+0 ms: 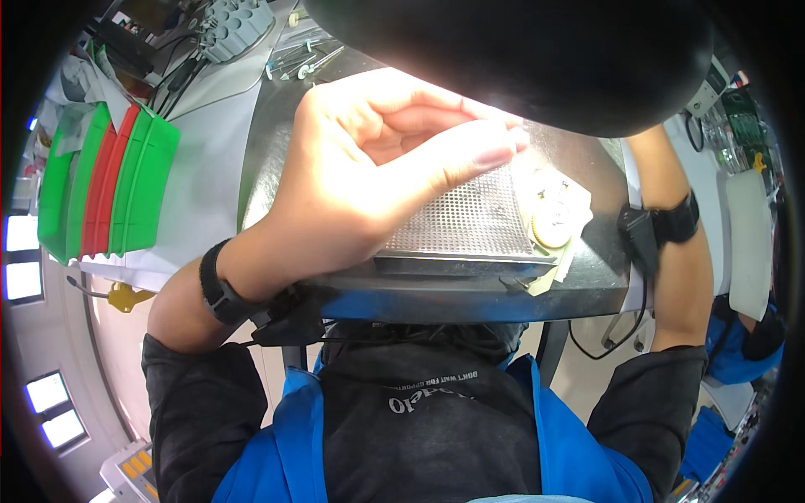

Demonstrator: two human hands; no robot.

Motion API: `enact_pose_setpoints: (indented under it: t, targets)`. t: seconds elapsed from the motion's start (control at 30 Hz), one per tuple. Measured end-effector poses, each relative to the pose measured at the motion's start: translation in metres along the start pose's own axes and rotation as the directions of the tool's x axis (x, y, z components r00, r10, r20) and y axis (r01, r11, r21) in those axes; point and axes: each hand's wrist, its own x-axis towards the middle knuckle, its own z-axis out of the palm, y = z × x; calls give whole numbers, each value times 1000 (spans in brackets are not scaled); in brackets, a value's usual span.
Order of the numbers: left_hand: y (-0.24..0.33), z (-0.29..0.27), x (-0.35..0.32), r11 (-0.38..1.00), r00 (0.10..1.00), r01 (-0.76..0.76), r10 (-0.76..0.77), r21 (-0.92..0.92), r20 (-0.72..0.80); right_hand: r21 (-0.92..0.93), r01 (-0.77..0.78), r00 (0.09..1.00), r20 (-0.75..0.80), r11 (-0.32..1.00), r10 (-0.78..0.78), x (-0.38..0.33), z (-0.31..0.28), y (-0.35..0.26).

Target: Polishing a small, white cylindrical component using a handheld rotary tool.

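Note:
My left hand (pixel 377 159) is raised over the bench, its thumb and fingertips pressed together in a pinch. Strong glare washes out the fingertips, so whatever sits between them cannot be made out. Beneath the hand lies a perforated metal plate (pixel 457 218) with a grid of small holes. To its right, a round part with a yellow toothed rim (pixel 551 225) rests on a pale, angular piece (pixel 579 199). My right forearm (pixel 671 277) reaches forward at the right, but a large black rounded object (pixel 520 59) covers my right hand and its fingers.
Stacked green and red bins (pixel 113 184) stand at the left. Thin pointed tools (pixel 310 63) and a grey holder with round wells (pixel 236 29) are at the back left. The dark bench edge (pixel 453 308) runs before me. Another person in blue (pixel 746 348) is at the far right.

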Motion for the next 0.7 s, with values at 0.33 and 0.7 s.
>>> enact_pose_setpoints:
  t: [0.33,0.7]
  targets:
    - [2,3,-6,980,976,-186,193,-73,104,232,-44,994,-89,972,66,-5,-5,-1]
    - [6,3,-10,989,982,-149,150,-22,118,465,-58,972,-174,884,155,-9,-39,5]
